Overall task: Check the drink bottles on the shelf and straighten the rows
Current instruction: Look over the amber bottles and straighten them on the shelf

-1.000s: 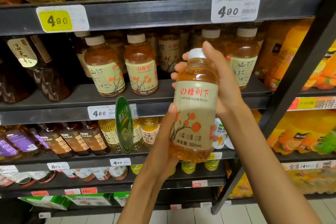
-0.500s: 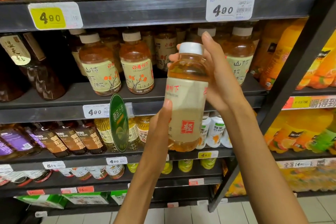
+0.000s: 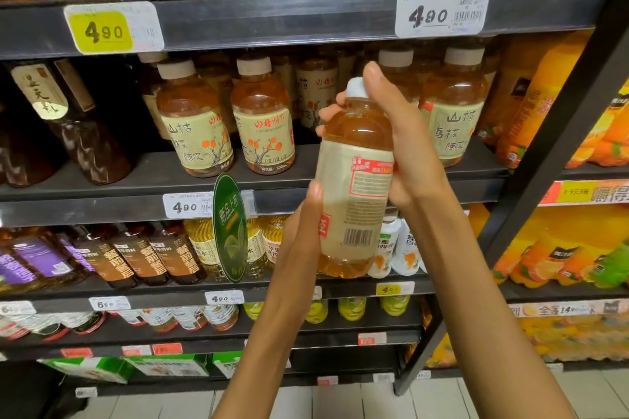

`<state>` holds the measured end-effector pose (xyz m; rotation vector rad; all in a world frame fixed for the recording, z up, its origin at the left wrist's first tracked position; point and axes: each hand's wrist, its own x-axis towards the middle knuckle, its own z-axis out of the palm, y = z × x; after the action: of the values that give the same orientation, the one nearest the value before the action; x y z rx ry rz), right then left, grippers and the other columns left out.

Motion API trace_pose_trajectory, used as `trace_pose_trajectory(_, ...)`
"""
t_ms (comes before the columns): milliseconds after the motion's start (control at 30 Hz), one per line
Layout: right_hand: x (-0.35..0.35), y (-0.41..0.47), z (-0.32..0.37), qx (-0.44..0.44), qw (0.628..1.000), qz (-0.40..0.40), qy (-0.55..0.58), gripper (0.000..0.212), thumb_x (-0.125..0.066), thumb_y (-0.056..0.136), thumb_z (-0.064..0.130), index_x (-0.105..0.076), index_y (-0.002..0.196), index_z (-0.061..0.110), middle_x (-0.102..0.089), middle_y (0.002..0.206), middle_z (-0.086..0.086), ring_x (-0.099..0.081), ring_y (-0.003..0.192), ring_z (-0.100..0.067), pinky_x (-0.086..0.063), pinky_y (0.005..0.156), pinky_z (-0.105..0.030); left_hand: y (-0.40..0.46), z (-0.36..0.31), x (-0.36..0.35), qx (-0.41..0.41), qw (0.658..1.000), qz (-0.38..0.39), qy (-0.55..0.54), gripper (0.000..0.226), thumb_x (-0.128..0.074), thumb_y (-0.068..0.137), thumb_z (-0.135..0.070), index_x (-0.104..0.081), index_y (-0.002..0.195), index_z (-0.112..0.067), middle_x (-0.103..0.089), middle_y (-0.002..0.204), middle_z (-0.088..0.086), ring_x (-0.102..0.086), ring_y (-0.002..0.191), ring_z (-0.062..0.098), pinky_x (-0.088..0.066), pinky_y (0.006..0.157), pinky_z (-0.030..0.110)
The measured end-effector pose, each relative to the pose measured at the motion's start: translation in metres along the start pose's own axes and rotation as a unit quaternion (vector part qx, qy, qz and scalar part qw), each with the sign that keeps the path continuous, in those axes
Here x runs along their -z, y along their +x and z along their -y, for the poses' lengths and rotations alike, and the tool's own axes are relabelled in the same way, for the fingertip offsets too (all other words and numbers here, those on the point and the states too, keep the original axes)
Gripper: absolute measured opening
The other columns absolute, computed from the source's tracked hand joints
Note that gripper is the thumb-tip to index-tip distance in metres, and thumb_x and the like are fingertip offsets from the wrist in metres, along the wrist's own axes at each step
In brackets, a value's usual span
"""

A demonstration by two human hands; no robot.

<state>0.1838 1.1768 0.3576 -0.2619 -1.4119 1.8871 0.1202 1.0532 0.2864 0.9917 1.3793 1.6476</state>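
The right hand wraps the shoulder and upper label of an amber drink bottle, fingers curled round its far side and the thumb lying up along the neck to the white cap. The left hand steadies the lower body, thumb pressed on the near-left edge of the label, its other fingers hidden behind the bottle. Both hands are clamped on this 1 bottle, held upright in front of the shelves, not resting on any of them.

The barcode side faces the camera (probably so the printed details can be read), which fits the checking step. Beyond the right hand's fingers, the shelf row shows 2 matching bottles to the left and 2 more just behind the hand, with a gap between where this bottle likely belongs.
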Motion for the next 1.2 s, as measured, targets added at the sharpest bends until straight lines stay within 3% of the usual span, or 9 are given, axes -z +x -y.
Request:
trace_pose_trajectory(167, 0.005, 0.000, 0.002, -0.049, 0.999, 0.015, -0.014, 0.050, -0.053, 0.092, 0.046, -0.061, 0.114, 0.002, -0.072, 0.099, -0.013, -0.069, 0.095, -0.026, -0.055, 0.085, -0.034, 0.001, 0.003, -0.003, 0.006, 0.992, 0.010, -0.126, 0.051, -0.027, 0.095, -0.061, -0.065, 0.119, -0.038, -0.069, 0.120, 0.001, -0.063, 0.114, 0.019, -0.051, 0.094, 0.046)
trace_pose_trajectory(233, 0.007, 0.002, -0.001, -0.074, 0.996, 0.035, 0.046, 0.058, -0.051, 0.092, 0.043, -0.052, 0.127, -0.004, -0.060, 0.120, -0.025, -0.057, 0.118, -0.038, -0.047, 0.101, -0.044, -0.001, 0.004, -0.001, 0.036, 0.979, 0.033, -0.198, 0.058, -0.026, 0.097, -0.060, -0.059, 0.129, -0.023, -0.065, 0.121, 0.014, -0.062, 0.111, 0.031, -0.054, 0.084, 0.045)
trace_pose_trajectory(300, 0.006, 0.003, -0.008, -0.098, 0.988, 0.060, 0.105, 0.053, -0.052, 0.090, 0.042, -0.056, 0.120, -0.001, -0.053, 0.127, -0.029, -0.046, 0.128, -0.046, -0.035, 0.111, -0.053, -0.002, 0.004, -0.001, 0.079, 0.963, 0.058, -0.252, 0.065, -0.028, 0.097, -0.061, -0.058, 0.129, -0.014, -0.067, 0.113, 0.019, -0.067, 0.097, 0.033, -0.055, 0.073, 0.042)
trace_pose_trajectory(467, 0.003, 0.004, -0.011, -0.111, 0.979, 0.085, 0.146, 0.042, -0.054, 0.085, 0.045, -0.063, 0.096, 0.005, -0.069, 0.091, -0.013, -0.068, 0.083, -0.026, -0.053, 0.084, -0.039, 0.001, 0.012, 0.004, 0.099, 0.976, 0.064, -0.186, 0.062, -0.023, 0.098, -0.061, -0.062, 0.125, -0.021, -0.070, 0.109, 0.014, -0.069, 0.097, 0.028, -0.055, 0.085, 0.046)
trace_pose_trajectory(667, 0.000, 0.000, 0.003, 0.007, 1.000, -0.017, -0.023, 0.028, -0.060, 0.092, 0.039, -0.072, 0.079, 0.018, -0.070, 0.085, -0.008, -0.069, 0.082, -0.019, -0.057, 0.080, -0.033, -0.003, 0.003, 0.005, -0.020, 0.999, -0.023, -0.033, 0.056, -0.037, 0.086, -0.070, -0.064, 0.119, -0.033, -0.070, 0.117, -0.001, -0.064, 0.112, 0.019, -0.048, 0.098, 0.053)
trace_pose_trajectory(833, -0.006, -0.003, 0.009, 0.007, 0.993, -0.026, -0.117, 0.035, -0.058, 0.091, 0.047, -0.071, 0.094, 0.015, -0.070, 0.083, -0.002, -0.069, 0.082, -0.013, -0.056, 0.078, -0.026, -0.001, 0.002, -0.001, -0.051, 0.997, -0.041, -0.044, 0.045, -0.051, 0.071, -0.068, -0.068, 0.104, -0.044, -0.073, 0.109, -0.003, -0.069, 0.103, 0.019, -0.057, 0.082, 0.043)
trace_pose_trajectory(933, -0.001, -0.003, 0.013, -0.006, 0.998, 0.025, -0.048, 0.032, -0.051, 0.095, 0.043, -0.071, 0.093, 0.019, -0.069, 0.087, -0.002, -0.066, 0.089, -0.014, -0.053, 0.084, -0.028, -0.003, 0.000, 0.003, -0.016, 0.991, 0.003, -0.129, 0.054, -0.046, 0.080, -0.070, -0.069, 0.113, -0.035, -0.073, 0.109, 0.005, -0.071, 0.095, 0.023, -0.057, 0.069, 0.034)
trace_pose_trajectory(1100, -0.001, 0.000, 0.005, -0.056, 0.986, 0.101, 0.116, 0.050, -0.045, 0.088, 0.048, -0.062, 0.110, 0.006, -0.070, 0.100, -0.010, -0.063, 0.100, -0.025, -0.045, 0.101, -0.043, -0.008, -0.001, -0.003, 0.028, 0.968, 0.069, -0.241, 0.066, -0.038, 0.087, -0.064, -0.065, 0.120, -0.014, -0.069, 0.105, 0.017, -0.069, 0.087, 0.028, -0.055, 0.068, 0.038)
trace_pose_trajectory(1200, -0.005, 0.001, 0.004, -0.047, 0.980, 0.120, 0.154, 0.047, -0.048, 0.088, 0.047, -0.061, 0.105, 0.005, -0.071, 0.089, -0.008, -0.067, 0.088, -0.023, -0.052, 0.089, -0.039, -0.008, 0.002, -0.005, 0.045, 0.969, 0.084, -0.229, 0.068, -0.039, 0.083, -0.065, -0.069, 0.116, -0.014, -0.071, 0.103, 0.017, -0.070, 0.086, 0.028, -0.056, 0.069, 0.038)
